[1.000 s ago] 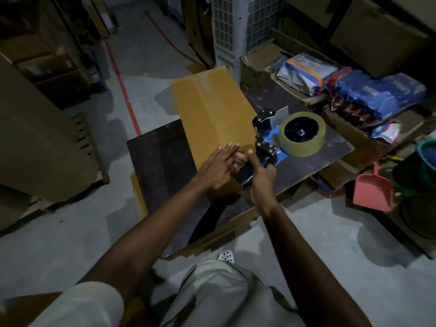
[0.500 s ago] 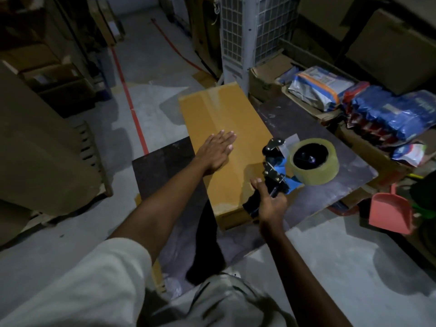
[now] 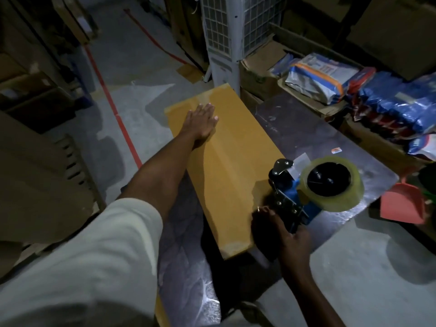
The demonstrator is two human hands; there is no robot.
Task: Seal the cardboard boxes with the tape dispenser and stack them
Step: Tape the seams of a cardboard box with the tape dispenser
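Observation:
A long tan cardboard box (image 3: pixel 226 171) lies closed on a dark work board (image 3: pixel 330 142), running away from me. My left hand (image 3: pixel 201 122) presses flat on the box's far end, fingers straight. At the box's near right edge my right hand (image 3: pixel 286 234) grips the handle of a blue and black tape dispenser (image 3: pixel 290 197). Its clear tape roll (image 3: pixel 331 186) faces up and to the right, and a short tab of tape sticks out by the metal blade.
A white grid-fronted unit (image 3: pixel 226 36) stands just behind the box. Bagged goods (image 3: pixel 323 76) and blue packets (image 3: pixel 401 102) pile up on the right, with a pink dustpan (image 3: pixel 403 204) below them. Flat cardboard (image 3: pixel 35 180) leans at the left. A red floor line (image 3: pixel 113 109) crosses the concrete.
My left hand has slid from the box's near end, beside the dispenser, along the top to the far end. My right hand keeps its hold on the dispenser at the near right edge.

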